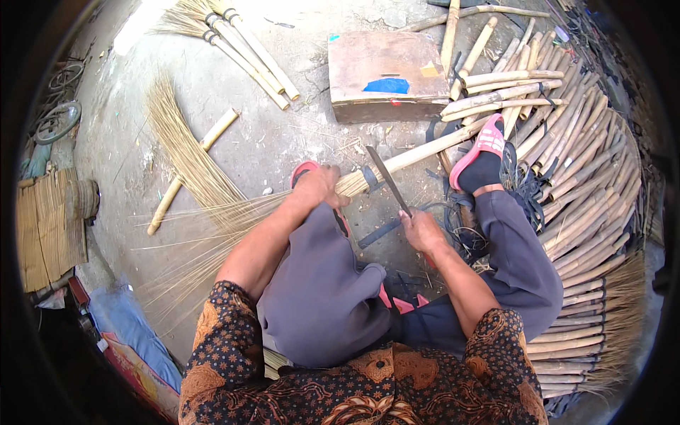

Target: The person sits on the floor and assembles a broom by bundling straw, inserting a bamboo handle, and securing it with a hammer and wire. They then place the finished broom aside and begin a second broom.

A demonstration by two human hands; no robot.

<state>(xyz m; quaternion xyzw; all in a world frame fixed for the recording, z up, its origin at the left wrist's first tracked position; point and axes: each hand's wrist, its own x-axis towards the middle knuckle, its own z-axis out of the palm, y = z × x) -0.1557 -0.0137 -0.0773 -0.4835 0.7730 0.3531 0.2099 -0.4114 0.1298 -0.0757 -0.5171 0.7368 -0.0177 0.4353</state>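
Observation:
My left hand point(320, 185) is closed around the bristle end of a stick broom point(418, 152), just beside a dark rubber band point(370, 177) wrapped round it. The broom's pale handle runs off to the upper right, its far end near my pink sandal point(489, 145). Thin bristles point(205, 244) fan out to the left beneath my left forearm. In my right hand point(421, 230) is a long-bladed knife point(386, 177), fingers wrapped round its grip. The blade points up and left, over or against the broom close to the band; I cannot tell whether it touches.
A wooden box point(388, 67) stands ahead. Finished brooms point(244, 49) lie at the far left. Loose bristles point(188, 134) cross a bare stick point(191, 173). A large pile of broom handles point(574, 191) curves along the right. Dark rubber strips point(520, 188) lie tangled near my right leg.

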